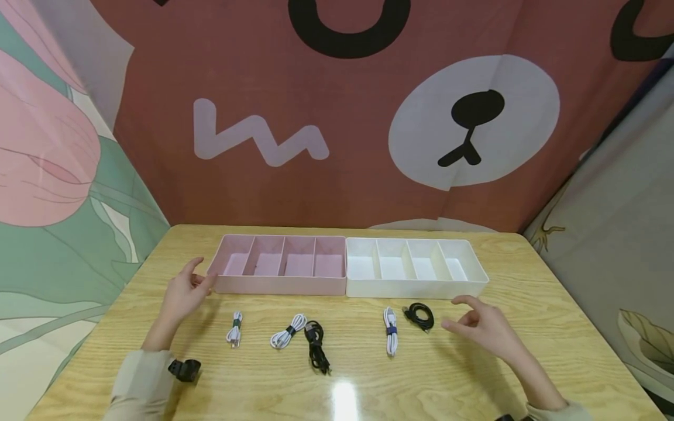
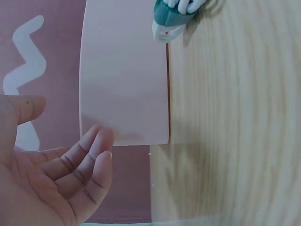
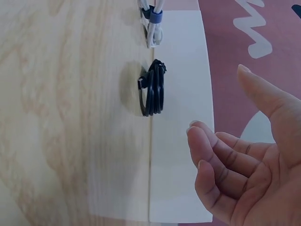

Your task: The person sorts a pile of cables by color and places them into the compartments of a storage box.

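My left hand (image 1: 185,290), fingers loosely bent and holding nothing, is at the left end of the pink divided box (image 1: 279,285). In the left wrist view its fingertips (image 2: 104,136) overlap the box's end. My right hand (image 1: 487,326) hovers near the front right corner of the white divided box (image 1: 416,289), thumb and fingers apart. Just left of it lies a coiled black cable (image 1: 420,316), and beyond that a white cable (image 1: 391,332) with a blue strap. Nearest the left hand on the table is a small white cable bundle (image 1: 234,329) with a green strap.
The two boxes stand end to end along the back of the wooden table (image 1: 263,392). A white coiled cable (image 1: 288,331) and a black cable bundle (image 1: 317,348) lie in front of the pink box. A printed curtain (image 1: 337,199) hangs behind the table.
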Demonstrator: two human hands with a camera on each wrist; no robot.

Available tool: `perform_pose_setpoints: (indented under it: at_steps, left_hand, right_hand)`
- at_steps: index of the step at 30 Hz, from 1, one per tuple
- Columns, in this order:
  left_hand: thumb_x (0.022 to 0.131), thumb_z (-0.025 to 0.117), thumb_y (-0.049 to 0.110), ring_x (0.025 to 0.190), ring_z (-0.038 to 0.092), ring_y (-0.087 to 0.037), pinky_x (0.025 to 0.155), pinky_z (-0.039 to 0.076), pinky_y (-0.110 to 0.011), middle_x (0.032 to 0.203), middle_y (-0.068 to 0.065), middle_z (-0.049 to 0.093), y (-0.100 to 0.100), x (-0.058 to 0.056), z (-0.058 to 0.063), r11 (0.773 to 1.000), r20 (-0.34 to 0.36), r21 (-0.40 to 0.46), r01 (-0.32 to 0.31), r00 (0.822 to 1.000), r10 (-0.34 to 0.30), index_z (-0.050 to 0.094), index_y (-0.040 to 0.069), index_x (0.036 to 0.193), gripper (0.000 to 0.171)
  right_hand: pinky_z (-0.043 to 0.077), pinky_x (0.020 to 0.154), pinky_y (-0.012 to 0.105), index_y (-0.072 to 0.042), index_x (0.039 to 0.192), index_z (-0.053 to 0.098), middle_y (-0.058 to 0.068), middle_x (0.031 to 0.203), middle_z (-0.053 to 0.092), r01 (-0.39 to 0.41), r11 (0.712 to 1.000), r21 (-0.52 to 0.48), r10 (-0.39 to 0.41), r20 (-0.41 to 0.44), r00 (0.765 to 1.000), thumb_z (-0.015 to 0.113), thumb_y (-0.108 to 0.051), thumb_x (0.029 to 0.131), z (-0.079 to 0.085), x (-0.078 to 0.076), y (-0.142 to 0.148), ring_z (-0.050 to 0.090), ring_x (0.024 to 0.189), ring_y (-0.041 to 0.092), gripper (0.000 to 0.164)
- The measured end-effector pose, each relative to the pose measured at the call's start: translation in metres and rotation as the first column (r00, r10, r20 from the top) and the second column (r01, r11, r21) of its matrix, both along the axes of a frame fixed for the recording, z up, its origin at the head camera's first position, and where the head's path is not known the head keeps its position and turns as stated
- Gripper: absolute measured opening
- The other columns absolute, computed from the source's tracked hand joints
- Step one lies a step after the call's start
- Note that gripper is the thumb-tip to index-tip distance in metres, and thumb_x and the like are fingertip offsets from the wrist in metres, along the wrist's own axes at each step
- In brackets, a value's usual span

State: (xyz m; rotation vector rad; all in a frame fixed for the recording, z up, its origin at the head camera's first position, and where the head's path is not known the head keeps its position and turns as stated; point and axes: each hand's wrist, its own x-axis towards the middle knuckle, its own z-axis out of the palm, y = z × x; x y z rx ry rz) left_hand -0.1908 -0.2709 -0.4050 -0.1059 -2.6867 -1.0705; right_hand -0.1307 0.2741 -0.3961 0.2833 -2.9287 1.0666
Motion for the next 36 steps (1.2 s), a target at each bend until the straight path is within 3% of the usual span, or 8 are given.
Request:
perform_pose_setpoints:
  at_steps: [8, 19, 27, 36]
  left_hand:
    - [0.096, 0.043, 0.033, 0.066, 0.065, -0.029, 0.052, 0.05, -0.031, 0.079, -0.023, 0.065, -0.006, -0.009, -0.006, 0.99, 0.16, 0.139, 0.007, 0.987, -0.03, 0.024, -0.014, 0.135, 0.063]
    - [0.098, 0.036, 0.039, 0.07, 0.065, -0.024, 0.058, 0.051, -0.036, 0.087, -0.021, 0.065, -0.007, -0.013, -0.009, 0.967, 0.318, 0.256, -0.015, 0.946, -0.069, 0.01, -0.013, 0.138, 0.071]
    - [0.098, 0.033, 0.041, 0.064, 0.061, -0.016, 0.058, 0.051, -0.034, 0.082, -0.014, 0.064, -0.006, -0.017, -0.013, 0.953, 0.384, 0.295, -0.06, 0.921, -0.061, 0.018, -0.011, 0.138, 0.068]
    - [0.098, 0.033, 0.038, 0.062, 0.06, -0.015, 0.056, 0.049, -0.031, 0.079, -0.013, 0.063, -0.005, -0.017, -0.016, 0.943, 0.397, 0.325, -0.064, 0.915, -0.075, 0.021, -0.014, 0.135, 0.065]
  right_hand:
    - [0.045, 0.055, 0.027, 0.004, 0.125, 0.046, 0.002, 0.064, 0.064, -0.01, 0.999, -0.05, 0.016, 0.114, 0.993, 0.068, -0.033, 0.081, -0.006, -0.003, -0.006, 0.059, 0.054, 0.016, 0.062]
    - [0.038, 0.045, 0.027, 0.005, 0.13, 0.041, 0.007, 0.058, 0.06, -0.01, 0.994, -0.109, 0.033, 0.214, 0.976, 0.068, -0.035, 0.081, -0.011, -0.011, -0.016, 0.059, 0.053, 0.021, 0.069]
    - [0.044, 0.049, 0.03, 0.008, 0.132, 0.035, 0.005, 0.065, 0.064, -0.034, 0.997, -0.075, 0.053, 0.266, 0.963, 0.066, -0.034, 0.082, -0.019, -0.018, -0.018, 0.059, 0.052, 0.02, 0.073]
    - [0.048, 0.05, 0.033, 0.007, 0.134, 0.032, 0.007, 0.063, 0.062, 0.014, 0.993, -0.116, 0.022, 0.302, 0.953, 0.062, -0.03, 0.086, -0.024, -0.024, -0.02, 0.059, 0.052, 0.02, 0.068]
